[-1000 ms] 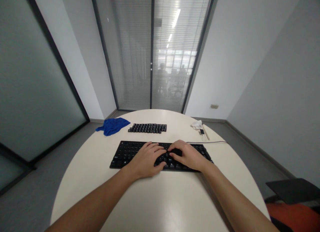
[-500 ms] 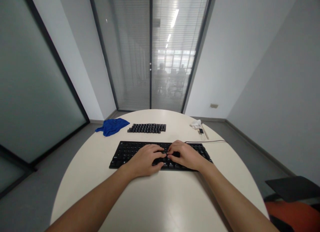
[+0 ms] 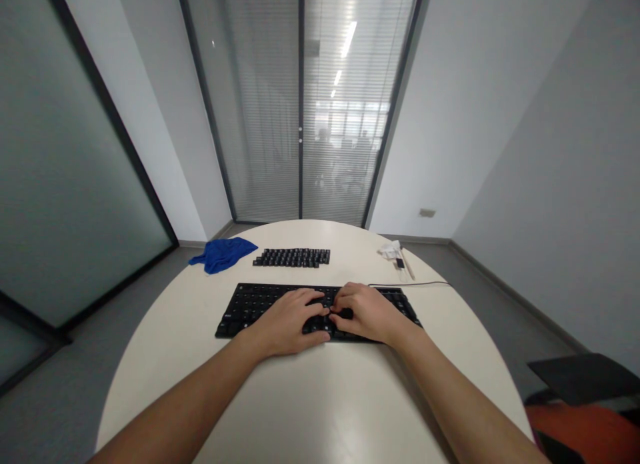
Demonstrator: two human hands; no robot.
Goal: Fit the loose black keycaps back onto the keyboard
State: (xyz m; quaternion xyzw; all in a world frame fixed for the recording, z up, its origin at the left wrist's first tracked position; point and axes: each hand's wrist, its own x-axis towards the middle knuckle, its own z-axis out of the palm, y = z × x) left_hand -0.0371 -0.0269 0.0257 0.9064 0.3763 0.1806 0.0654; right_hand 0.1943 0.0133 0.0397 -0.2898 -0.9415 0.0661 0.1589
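A black keyboard [image 3: 250, 304] lies across the table in front of me. My left hand [image 3: 293, 321] rests over its middle with the fingers apart and the thumb along the front edge. Close beside it, my right hand [image 3: 367, 311] is bent over the keys, thumb and forefinger drawn together in a pinch. Something small and dark shows at those fingertips, too small to name. Behind the keyboard, loose black keycaps [image 3: 293, 258] lie in several neat rows. The keys under both palms are hidden.
At the back left of the round white table [image 3: 300, 411] is a crumpled blue cloth [image 3: 223, 255]. A white crumpled item [image 3: 390, 250] and a thin pale stick [image 3: 408, 264] lie at the back right. The keyboard's cable [image 3: 425, 283] runs rightward. An orange chair [image 3: 583, 431] stands at the right.
My right hand has shifted slightly left, its fingertips now closer to the left hand's. The left thumb reaches a little further right. The view has moved slightly.
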